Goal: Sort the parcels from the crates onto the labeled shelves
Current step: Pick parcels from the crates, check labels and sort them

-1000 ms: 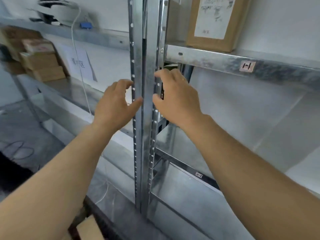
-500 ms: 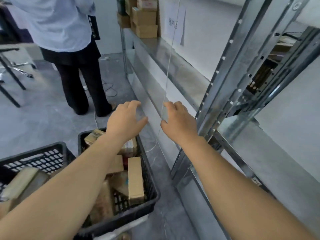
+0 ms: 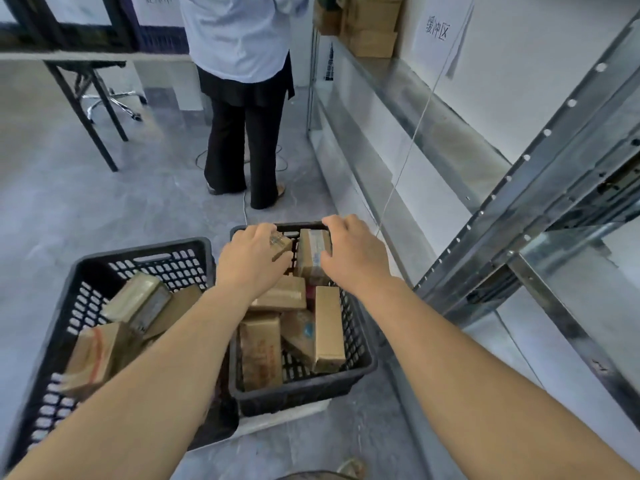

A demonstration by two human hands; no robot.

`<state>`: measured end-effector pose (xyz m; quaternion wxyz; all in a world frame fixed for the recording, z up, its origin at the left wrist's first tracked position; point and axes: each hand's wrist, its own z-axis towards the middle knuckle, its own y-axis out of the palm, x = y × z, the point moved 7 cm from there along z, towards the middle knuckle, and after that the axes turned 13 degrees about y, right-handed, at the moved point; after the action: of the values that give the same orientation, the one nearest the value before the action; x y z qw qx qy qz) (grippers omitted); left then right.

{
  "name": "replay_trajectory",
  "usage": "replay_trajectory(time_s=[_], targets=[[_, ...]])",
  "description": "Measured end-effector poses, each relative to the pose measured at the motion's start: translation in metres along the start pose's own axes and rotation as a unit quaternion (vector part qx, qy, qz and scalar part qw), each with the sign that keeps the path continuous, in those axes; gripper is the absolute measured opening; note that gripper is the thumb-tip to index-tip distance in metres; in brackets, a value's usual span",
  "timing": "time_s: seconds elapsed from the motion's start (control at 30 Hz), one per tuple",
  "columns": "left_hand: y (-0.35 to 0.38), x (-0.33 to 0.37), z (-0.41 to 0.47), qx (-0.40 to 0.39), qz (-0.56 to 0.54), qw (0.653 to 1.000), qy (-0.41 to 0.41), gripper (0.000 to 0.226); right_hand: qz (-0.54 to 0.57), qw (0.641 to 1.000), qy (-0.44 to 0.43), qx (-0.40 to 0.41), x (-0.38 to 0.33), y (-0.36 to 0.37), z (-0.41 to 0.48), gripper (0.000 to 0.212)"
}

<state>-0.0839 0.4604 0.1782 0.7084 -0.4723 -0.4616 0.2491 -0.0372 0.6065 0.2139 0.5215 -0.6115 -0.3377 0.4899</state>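
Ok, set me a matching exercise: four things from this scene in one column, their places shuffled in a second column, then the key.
Things
1. left crate
2. paper sign
3. stacked boxes
4. long parcel

Places
A. along the right wall inside the right crate
B. on the white wall, above the metal shelf
C. on the floor, beside the other crate
D. at the far end of the metal shelf

Pairs: 1-C, 2-B, 3-D, 4-A
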Motion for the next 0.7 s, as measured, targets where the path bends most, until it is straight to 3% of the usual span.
replay_trajectory(time_s=[0.5, 0.7], targets=[[-0.073, -0.23, -0.108, -0.031, -0.006, 0.997, -0.076, 0.058, -0.009, 0.996, -0.02, -0.085, -0.224, 0.098, -0.037, 0.05], [-0.075, -0.303, -0.145, -0.047, -0.021, 0.986, -0.159, 0.057, -0.018, 0.992, -0.052, -0.118, -0.271, 0.139, -0.038, 0.046]])
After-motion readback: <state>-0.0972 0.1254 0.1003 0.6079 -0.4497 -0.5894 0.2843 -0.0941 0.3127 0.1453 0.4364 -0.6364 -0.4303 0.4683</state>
